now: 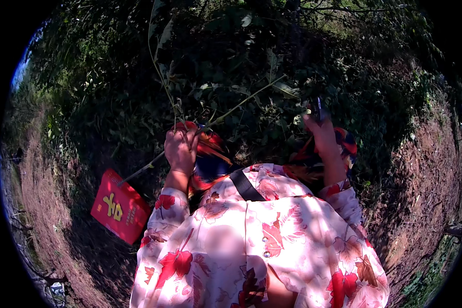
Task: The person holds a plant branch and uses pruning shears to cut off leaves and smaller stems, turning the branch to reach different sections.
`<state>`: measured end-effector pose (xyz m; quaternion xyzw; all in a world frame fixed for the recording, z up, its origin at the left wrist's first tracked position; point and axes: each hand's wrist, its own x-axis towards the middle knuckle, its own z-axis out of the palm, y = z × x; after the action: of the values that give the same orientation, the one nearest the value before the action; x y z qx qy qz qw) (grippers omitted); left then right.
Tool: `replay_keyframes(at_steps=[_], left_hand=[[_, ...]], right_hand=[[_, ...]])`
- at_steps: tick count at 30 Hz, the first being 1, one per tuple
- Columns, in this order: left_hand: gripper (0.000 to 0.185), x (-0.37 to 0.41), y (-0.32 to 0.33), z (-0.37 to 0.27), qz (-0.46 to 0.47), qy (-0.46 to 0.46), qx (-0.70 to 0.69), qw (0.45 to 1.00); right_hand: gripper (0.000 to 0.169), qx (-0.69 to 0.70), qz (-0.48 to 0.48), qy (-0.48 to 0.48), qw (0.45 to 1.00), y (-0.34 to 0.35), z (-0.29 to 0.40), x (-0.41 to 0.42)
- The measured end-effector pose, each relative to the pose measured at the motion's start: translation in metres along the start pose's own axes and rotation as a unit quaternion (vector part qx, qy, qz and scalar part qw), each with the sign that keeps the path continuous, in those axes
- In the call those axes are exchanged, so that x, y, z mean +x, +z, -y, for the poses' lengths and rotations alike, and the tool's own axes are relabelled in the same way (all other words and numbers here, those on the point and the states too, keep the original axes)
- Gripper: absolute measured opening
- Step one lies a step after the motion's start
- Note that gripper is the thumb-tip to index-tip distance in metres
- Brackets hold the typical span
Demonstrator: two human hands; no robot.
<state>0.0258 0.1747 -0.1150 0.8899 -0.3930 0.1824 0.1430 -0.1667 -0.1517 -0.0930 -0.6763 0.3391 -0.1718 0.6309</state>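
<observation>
My left hand grips a cut leafy branch near my left knee. One green stem angles up to the right, and thinner leafy shoots rise from the fist. A straight stem end runs down-left from the hand to the edge of a red packet bearing yellow writing; whether they touch I cannot tell. My right hand, apart from the branch and above my right knee, holds a small dark hand tool with a shiny blade. Shadow and blur hide its exact kind.
Shaded leafy plants and cut foliage cover the ground before my knees. Dry brown ground litter lies to the right, with more bare brown ground at the left. Thin tree branches cross the top.
</observation>
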Motion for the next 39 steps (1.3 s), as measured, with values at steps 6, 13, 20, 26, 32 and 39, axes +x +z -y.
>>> replay_keyframes(at_steps=[6, 13, 20, 26, 32, 39], left_hand=[[0.018, 0.001, 0.008, -0.004, 0.016, -0.012, 0.005, 1.000], [0.019, 0.009, -0.003, 0.006, -0.039, -0.015, 0.058, 0.997], [0.017, 0.053, -0.047, -0.008, -0.092, -0.033, 0.090, 0.991], [0.023, 0.079, -0.061, -0.023, -0.139, -0.018, 0.124, 0.982], [0.021, 0.093, -0.063, -0.035, -0.122, 0.050, 0.129, 0.983], [0.019, 0.116, -0.065, -0.065, -0.134, 0.064, 0.112, 0.983]], right_hand=[[0.042, -0.011, 0.139, -0.015, 0.990, 0.031, -0.012, -0.017], [0.042, 0.044, 0.214, -0.037, 0.975, 0.035, -0.006, 0.009], [0.048, 0.021, 0.174, -0.064, 0.983, 0.022, 0.038, 0.066], [0.052, -0.136, 0.177, -0.141, 0.964, 0.019, 0.065, 0.094], [0.041, -0.026, 0.193, -0.115, 0.974, 0.014, 0.045, 0.098], [0.039, 0.020, 0.186, -0.072, 0.980, -0.006, 0.047, 0.102]])
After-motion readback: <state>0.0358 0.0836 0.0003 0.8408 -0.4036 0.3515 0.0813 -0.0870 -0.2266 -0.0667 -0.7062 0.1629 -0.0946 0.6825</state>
